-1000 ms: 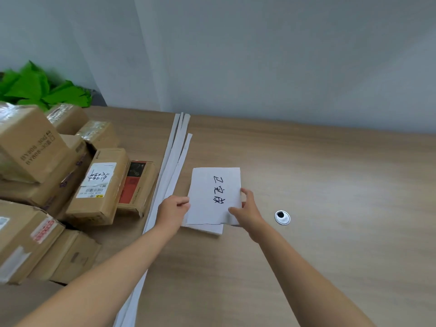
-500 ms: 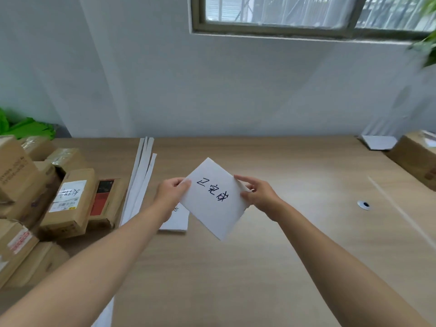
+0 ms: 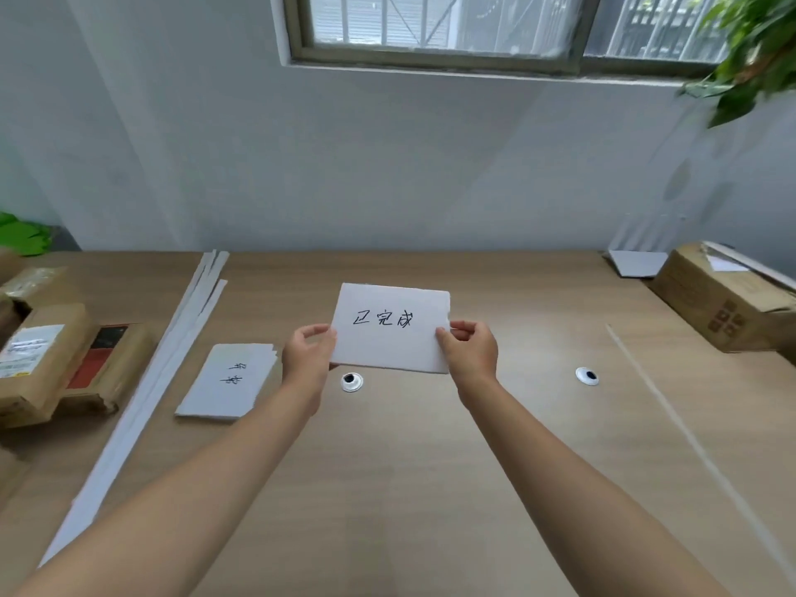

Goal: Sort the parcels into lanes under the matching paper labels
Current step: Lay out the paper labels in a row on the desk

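A white paper label (image 3: 391, 327) with black handwritten characters is held level above the middle of the wooden table (image 3: 409, 467). My left hand (image 3: 308, 353) pinches its lower left edge and my right hand (image 3: 469, 349) pinches its lower right edge. A small stack of other paper labels (image 3: 228, 381) lies flat on the table to the left of my left hand. Several brown cardboard parcels (image 3: 47, 355) are piled at the table's left side.
Long white paper strips (image 3: 172, 359) run diagonally between the parcels and the label stack. Another thin strip (image 3: 689, 433) lies on the right. Two white cable grommets (image 3: 351, 381) (image 3: 587, 375) sit in the tabletop. An open carton (image 3: 728, 295) and a white sheet (image 3: 637, 262) stand far right.
Both hands lifted the top label off the stack, turned it level and carried it right toward the table's middle. The camera view tilted up and panned right.
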The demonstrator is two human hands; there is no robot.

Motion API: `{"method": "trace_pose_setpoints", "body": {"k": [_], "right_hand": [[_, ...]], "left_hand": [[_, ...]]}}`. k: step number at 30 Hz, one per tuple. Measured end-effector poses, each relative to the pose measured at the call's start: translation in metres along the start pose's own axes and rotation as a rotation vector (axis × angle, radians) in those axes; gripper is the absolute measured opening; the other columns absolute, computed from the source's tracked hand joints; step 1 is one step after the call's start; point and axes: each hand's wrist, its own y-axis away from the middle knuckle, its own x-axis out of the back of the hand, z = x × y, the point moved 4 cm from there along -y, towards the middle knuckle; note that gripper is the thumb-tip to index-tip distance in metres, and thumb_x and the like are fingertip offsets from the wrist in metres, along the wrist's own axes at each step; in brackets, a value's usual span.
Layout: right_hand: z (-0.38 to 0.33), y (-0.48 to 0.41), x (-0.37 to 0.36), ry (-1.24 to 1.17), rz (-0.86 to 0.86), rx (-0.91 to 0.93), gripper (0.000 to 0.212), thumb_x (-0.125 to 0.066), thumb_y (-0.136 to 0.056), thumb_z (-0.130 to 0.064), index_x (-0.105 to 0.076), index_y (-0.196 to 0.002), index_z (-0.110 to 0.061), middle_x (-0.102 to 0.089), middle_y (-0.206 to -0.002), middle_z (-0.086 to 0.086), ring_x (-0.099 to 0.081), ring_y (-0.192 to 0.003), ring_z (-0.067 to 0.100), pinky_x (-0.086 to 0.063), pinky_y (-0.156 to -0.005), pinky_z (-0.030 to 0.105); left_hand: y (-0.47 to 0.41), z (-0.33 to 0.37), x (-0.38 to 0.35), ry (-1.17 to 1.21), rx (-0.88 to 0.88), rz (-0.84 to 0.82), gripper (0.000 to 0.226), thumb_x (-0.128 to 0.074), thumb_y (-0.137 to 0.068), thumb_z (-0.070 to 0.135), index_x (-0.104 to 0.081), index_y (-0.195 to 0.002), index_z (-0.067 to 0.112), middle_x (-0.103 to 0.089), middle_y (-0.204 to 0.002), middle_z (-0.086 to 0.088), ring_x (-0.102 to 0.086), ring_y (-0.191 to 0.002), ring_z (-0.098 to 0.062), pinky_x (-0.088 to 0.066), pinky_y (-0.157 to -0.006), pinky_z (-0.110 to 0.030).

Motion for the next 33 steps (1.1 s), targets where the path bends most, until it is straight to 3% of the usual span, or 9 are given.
{"method": "trace_pose_setpoints", "body": {"k": [4, 6, 9, 12, 14, 21, 28, 33], "right_hand": [[0.009, -0.027, 0.049, 0.009, -0.031, 0.022, 0.02, -0.069, -0.091, -0.014, -0.063, -0.11, -0.012, -0.068, -0.109, 0.005, -0.062, -0.089, 0.012, -0.046, -0.074, 0.021], [0.013, -0.035, 0.072, 0.006, -0.029, 0.018, 0.018, -0.064, -0.094, -0.017, -0.066, -0.111, -0.011, -0.067, -0.114, 0.005, -0.061, -0.093, 0.012, -0.045, -0.079, 0.023], [0.024, -0.045, 0.097, 0.006, -0.016, -0.062, 0.023, -0.053, -0.099, -0.03, -0.066, -0.091, -0.014, -0.061, -0.118, 0.01, -0.056, -0.09, 0.017, -0.041, -0.076, 0.028], [0.034, -0.052, 0.12, -0.023, -0.015, -0.101, 0.039, -0.046, -0.099, -0.033, -0.057, -0.084, 0.001, -0.06, -0.101, 0.015, -0.046, -0.079, 0.022, -0.032, -0.068, 0.031], [0.035, -0.052, 0.137, -0.052, 0.003, -0.107, 0.04, -0.044, -0.101, -0.03, -0.053, -0.085, 0.006, -0.049, -0.088, 0.007, -0.04, -0.079, 0.019, -0.028, -0.067, 0.032], [0.053, -0.065, 0.191, -0.041, 0.111, -0.148, 0.041, -0.045, -0.1, -0.021, -0.029, -0.062, -0.019, -0.031, -0.069, -0.003, -0.026, -0.063, 0.017, -0.019, -0.055, 0.032], [0.069, -0.141, 0.253, 0.054, 0.147, -0.13, 0.032, -0.043, -0.095, -0.023, -0.032, -0.066, -0.015, -0.035, -0.089, 0.006, -0.028, -0.065, 0.018, -0.02, -0.054, 0.03], [0.084, -0.223, 0.303, 0.098, 0.108, -0.141, 0.038, -0.043, -0.095, -0.02, -0.026, -0.062, -0.019, -0.028, -0.079, 0.001, -0.024, -0.062, 0.018, -0.018, -0.052, 0.031]], "left_hand": [[0.02, -0.014, -0.04, -0.026, 0.035, 0.031, 0.007, -0.067, -0.092, 0.019, -0.066, -0.097, 0.014, -0.072, -0.094, -0.005, -0.066, -0.077, -0.019, -0.057, -0.086, -0.04], [0.037, -0.021, -0.06, 0.015, 0.047, 0.021, 0.004, -0.065, -0.094, 0.012, -0.067, -0.096, 0.01, -0.071, -0.093, -0.006, -0.067, -0.078, -0.019, -0.059, -0.079, -0.032], [0.055, -0.033, -0.086, -0.012, 0.04, 0.004, 0.004, -0.068, -0.091, 0.008, -0.07, -0.092, 0.01, -0.072, -0.094, -0.006, -0.066, -0.085, -0.019, -0.056, -0.08, -0.03], [0.062, -0.038, -0.108, -0.085, 0.029, -0.009, 0.007, -0.071, -0.088, 0.008, -0.075, -0.09, 0.014, -0.073, -0.093, -0.001, -0.063, -0.084, -0.016, -0.054, -0.086, -0.033], [0.061, -0.038, -0.124, -0.12, 0.017, -0.041, 0.009, -0.071, -0.088, 0.008, -0.076, -0.093, 0.013, -0.073, -0.091, 0.001, -0.063, -0.082, -0.013, -0.052, -0.087, -0.03], [0.059, -0.052, -0.186, -0.209, 0.028, -0.174, 0.012, -0.072, -0.086, 0.006, -0.078, -0.093, 0.015, -0.075, -0.091, -0.001, -0.063, -0.081, -0.016, -0.053, -0.088, -0.033], [0.059, -0.068, -0.283, -0.245, 0.028, -0.198, 0.016, -0.069, -0.087, 0.003, -0.078, -0.096, 0.014, -0.076, -0.094, 0.0, -0.065, -0.082, -0.012, -0.052, -0.091, -0.031], [0.049, -0.088, -0.371, -0.273, 0.082, -0.183, 0.02, -0.064, -0.09, 0.005, -0.076, -0.092, 0.02, -0.074, -0.092, 0.001, -0.063, -0.082, -0.014, -0.054, -0.092, -0.036]]}}
